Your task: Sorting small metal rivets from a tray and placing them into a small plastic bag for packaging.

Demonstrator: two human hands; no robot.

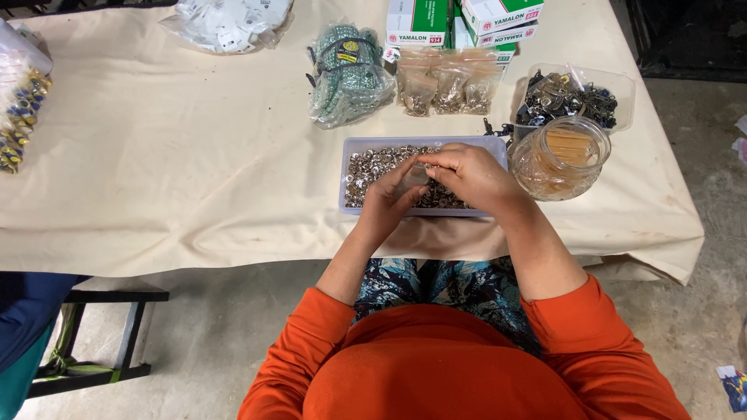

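Note:
A shallow clear plastic tray point(350, 148) holds several small silver metal rings and fittings. Both my hands hover over its right half. My left hand point(389, 201) and my right hand point(467, 173) meet fingertip to fingertip, pinching a small clear plastic bag point(416, 176) between them. What is inside the bag is too small to make out. My sleeves are orange.
A cream cloth covers the table point(194, 155). A round clear jar point(562, 157) stands right of the tray, a tub of dark metal parts point(572, 97) behind it. Small bags of fittings point(447, 82), a green bundle point(348, 74) and white-green boxes point(459, 22) lie beyond. A black stool point(101, 334) stands lower left.

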